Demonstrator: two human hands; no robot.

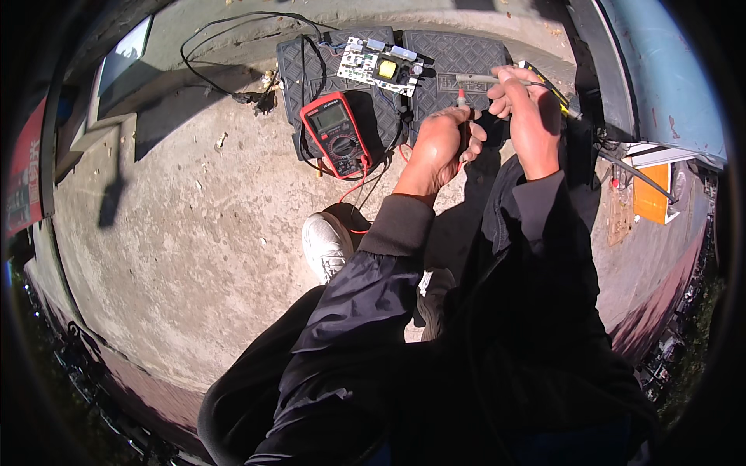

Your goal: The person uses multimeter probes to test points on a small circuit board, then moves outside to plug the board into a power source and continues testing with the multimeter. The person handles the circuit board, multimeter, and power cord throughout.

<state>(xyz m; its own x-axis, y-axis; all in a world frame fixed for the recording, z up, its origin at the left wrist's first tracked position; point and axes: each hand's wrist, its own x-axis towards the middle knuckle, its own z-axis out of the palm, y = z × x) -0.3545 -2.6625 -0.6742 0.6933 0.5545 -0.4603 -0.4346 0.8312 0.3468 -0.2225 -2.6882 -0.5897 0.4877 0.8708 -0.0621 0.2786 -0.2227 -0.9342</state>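
Observation:
My left hand [441, 147] is closed around a red-tipped test probe [461, 98], which points away from me. A red lead [361, 185] comes out of the red multimeter [347, 147] and passes under my left wrist. To the right, my right hand [535, 120] pinches a slim grey rod [477, 78] between thumb and fingers, its end pointing left. What kind of tool the rod is, I cannot make out. Up and left of my hands lies a white circuit board [354, 64] with a yellow transformer [386, 70]. Neither hand touches the board.
The board and part of the meter rest on a black textured case [458, 48]. A black cable [203, 76] loops at the far left. Beyond my right hand lies a yellow-and-black tool [561, 99]. An orange-and-white box [654, 193] stands at the right, near a blue panel [668, 78].

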